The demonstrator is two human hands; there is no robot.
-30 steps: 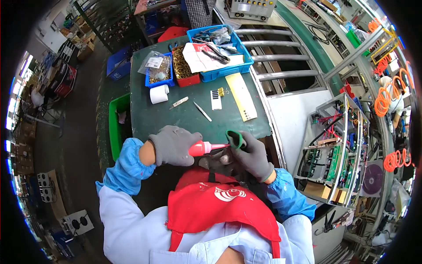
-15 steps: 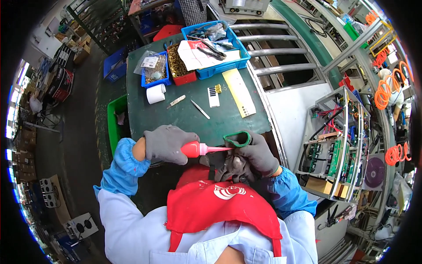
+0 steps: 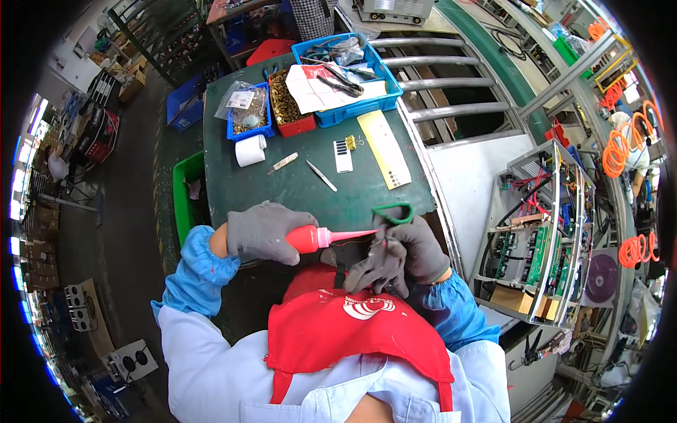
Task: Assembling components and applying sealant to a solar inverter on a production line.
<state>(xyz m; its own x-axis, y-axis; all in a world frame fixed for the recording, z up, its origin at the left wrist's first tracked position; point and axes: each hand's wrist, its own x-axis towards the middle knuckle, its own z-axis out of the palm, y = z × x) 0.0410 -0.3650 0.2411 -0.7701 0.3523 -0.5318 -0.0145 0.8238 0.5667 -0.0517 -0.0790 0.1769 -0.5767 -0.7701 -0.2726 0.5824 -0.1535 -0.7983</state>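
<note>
Both of my hands wear grey work gloves, in front of my red apron. My left hand [image 3: 264, 231] is closed round a red squeeze bottle [image 3: 305, 240] with a long pointed red nozzle [image 3: 352, 235], which points right. The nozzle's tip reaches a loose grey glove [image 3: 381, 264] with a green-edged cuff [image 3: 393, 213]. That glove hangs fingers down from my right hand [image 3: 421, 247], which grips it near the cuff. Whether the tip touches the fabric I cannot tell. Beyond my hands, tweezers [image 3: 321, 175] and a small knife-like tool [image 3: 283, 163] lie on the green table [image 3: 240, 190].
At the table's back stand a blue bin [image 3: 381, 99] with pliers and papers, a red box of small brass parts [image 3: 293, 127] and a small blue box [image 3: 250, 132]. A paper roll [image 3: 250, 150] and yellow strip [image 3: 384, 149] lie nearer. An open metal chassis [image 3: 532, 240] stands right.
My right hand has turned the loose glove, so its cuff sits higher and flatter and more of its fingers show. The bottle in my left hand has tilted slightly, its nozzle tip now higher.
</note>
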